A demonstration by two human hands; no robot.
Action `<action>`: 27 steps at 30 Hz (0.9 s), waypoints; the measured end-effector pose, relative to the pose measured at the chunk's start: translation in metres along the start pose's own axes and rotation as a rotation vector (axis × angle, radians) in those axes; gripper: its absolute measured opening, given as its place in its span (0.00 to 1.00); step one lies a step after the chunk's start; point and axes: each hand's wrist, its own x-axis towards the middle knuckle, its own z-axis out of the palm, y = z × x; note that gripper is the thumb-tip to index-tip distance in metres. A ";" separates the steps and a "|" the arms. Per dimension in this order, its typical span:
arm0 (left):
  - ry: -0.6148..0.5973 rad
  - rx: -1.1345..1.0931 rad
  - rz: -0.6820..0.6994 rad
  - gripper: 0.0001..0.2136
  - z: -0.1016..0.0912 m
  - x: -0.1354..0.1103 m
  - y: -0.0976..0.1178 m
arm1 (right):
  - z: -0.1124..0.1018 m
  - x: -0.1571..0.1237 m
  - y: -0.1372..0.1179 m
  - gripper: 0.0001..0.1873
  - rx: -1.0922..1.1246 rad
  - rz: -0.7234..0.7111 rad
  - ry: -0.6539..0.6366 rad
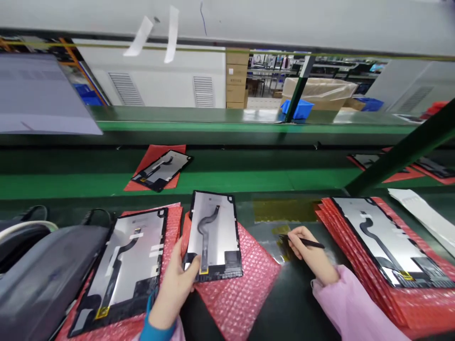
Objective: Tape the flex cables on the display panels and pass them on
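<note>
My left hand (177,289) grips the lower left edge of a tablet display panel (221,239), thumb on its silvery back. A dark flex cable runs down that back to a small yellow patch at the bottom. Beneath the panel lies a red bubble-wrap pouch (245,289). To the right, my right hand (304,246) is closed round black tweezers (310,243). Their tip points left, at a clear sheet with yellow tape pieces (280,230) on the dark bench. Whether the tip touches the tape I cannot tell.
Another display panel (124,265) lies on red bubble wrap at left, beside a grey machine (39,274). At right, a panel (391,241) tops a stack of red pouches (355,255). A green shelf (241,180) runs behind, and a slanted green post (401,151) stands at right.
</note>
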 end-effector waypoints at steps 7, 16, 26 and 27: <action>0.053 0.223 0.264 0.37 0.008 -0.006 -0.023 | -0.005 -0.018 0.007 0.25 -0.123 0.043 0.052; 0.227 0.753 0.692 0.24 0.008 -0.039 -0.021 | -0.008 -0.025 0.000 0.21 -0.227 0.073 -0.025; -0.111 0.621 0.731 0.15 0.020 -0.049 -0.055 | 0.002 -0.031 -0.008 0.26 0.113 0.088 0.048; -0.119 0.617 0.725 0.16 0.020 -0.051 -0.054 | 0.010 -0.038 -0.013 0.26 0.146 0.086 0.055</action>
